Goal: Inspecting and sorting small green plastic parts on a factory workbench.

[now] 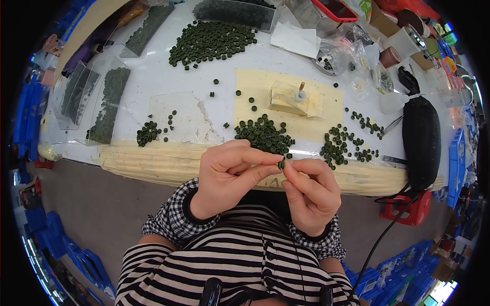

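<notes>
A small dark green round part (pixel 281 164), like a little cap, is pinched between the fingertips of both my hands above the table's front edge. My left hand (pixel 224 173) grips it from the left with thumb and index finger. From the right, my right hand (pixel 314 194) closes its thumb and fingertips on the same part; its exact contact is partly hidden. Just beyond my fingers lies a pile of the same green parts (pixel 263 133). A looser group (pixel 338 145) spreads to the right, and a small cluster (pixel 148 133) sits on the left.
A big heap of green parts (pixel 212 43) lies at the back. Clear trays (pixel 109 104) of parts stand at the left. A taped block with an upright peg (pixel 293 99) sits mid-table. A black padded object (pixel 421 143), tissue (pixel 295 40) and red-cased phone (pixel 336 9) are on the right.
</notes>
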Tool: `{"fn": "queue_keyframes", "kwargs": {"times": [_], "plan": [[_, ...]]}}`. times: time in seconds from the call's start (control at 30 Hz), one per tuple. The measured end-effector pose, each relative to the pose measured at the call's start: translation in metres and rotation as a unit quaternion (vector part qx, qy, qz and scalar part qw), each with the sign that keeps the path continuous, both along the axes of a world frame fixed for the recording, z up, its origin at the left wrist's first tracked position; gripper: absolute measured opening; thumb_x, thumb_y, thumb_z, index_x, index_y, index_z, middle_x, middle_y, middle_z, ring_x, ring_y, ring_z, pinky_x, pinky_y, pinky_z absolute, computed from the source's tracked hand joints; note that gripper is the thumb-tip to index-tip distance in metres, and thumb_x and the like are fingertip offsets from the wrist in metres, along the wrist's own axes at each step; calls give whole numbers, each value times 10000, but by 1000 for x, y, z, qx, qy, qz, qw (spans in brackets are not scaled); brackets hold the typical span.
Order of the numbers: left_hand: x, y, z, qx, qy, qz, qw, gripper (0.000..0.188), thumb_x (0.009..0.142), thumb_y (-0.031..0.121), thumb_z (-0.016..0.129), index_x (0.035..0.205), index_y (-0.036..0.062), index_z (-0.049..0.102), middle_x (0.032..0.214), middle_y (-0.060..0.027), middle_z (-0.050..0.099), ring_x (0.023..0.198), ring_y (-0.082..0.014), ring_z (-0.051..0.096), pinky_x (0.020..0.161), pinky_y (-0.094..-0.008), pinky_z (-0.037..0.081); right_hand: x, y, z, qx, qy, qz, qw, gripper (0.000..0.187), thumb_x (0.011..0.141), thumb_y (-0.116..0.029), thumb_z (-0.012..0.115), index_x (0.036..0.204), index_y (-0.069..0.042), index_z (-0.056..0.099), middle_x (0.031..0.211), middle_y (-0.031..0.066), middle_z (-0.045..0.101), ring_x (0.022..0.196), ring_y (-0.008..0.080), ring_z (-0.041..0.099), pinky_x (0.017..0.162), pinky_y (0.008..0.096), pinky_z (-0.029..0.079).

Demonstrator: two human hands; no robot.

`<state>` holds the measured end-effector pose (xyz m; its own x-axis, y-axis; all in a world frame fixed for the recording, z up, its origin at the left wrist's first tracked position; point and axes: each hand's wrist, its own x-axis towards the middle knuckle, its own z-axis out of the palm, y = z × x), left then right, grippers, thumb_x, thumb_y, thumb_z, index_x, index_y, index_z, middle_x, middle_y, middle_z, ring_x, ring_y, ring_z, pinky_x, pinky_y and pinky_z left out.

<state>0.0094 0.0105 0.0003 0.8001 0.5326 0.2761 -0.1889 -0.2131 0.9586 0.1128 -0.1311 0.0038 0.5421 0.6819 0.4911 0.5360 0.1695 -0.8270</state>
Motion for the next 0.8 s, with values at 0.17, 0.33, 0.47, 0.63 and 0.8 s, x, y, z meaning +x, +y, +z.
{"fn": "queue_keyframes", "kwargs": {"times": [0.17, 0.33, 0.47, 0.63, 0.8], "plan": [[0, -2, 3, 22, 10, 13, 1000, 231, 711, -33, 749, 928, 45, 727, 540, 58, 356, 514, -55, 307, 486, -228, 238, 0, 1, 0, 0, -3, 0, 1000, 313, 746, 64, 696, 1047, -21, 689, 951, 114, 642, 801, 198, 624, 685, 256, 497], [-1, -2, 1, -5, 2, -3, 1000, 234, 713, -31, 751, 931, 52, 729, 539, 59, 359, 505, -55, 309, 477, -232, 231, 2, 0, -1, 6, -34, 4, 999, 321, 742, 68, 699, 1049, -26, 689, 938, 105, 641, 792, 201, 625, 677, 257, 498], [-1, -3, 3, -11, 4, 1, 1000, 219, 720, -22, 752, 924, 55, 729, 540, 57, 372, 498, -54, 312, 474, -232, 230, 2, 1, 1, 2, -34, 0, 999, 325, 739, 74, 695, 1048, -27, 690, 936, 103, 641, 794, 205, 624, 674, 257, 497], [1, -1, 3, 70, 35, 35, 996, 210, 723, -14, 751, 922, 49, 725, 535, 50, 372, 493, -57, 305, 469, -234, 231, 3, 3, -5, -12, -47, -15, 999, 330, 725, 66, 698, 1042, -27, 692, 948, 107, 637, 798, 219, 618, 679, 270, 493], [4, 11, 5, 203, 61, 87, 973, 232, 758, -3, 719, 987, 38, 705, 548, -3, 421, 479, -83, 331, 442, -242, 260, 23, -2, -9, -67, -142, -165, 974, 270, 717, 26, 710, 982, -24, 695, 913, 98, 617, 820, 245, 568, 717, 317, 453]]}}
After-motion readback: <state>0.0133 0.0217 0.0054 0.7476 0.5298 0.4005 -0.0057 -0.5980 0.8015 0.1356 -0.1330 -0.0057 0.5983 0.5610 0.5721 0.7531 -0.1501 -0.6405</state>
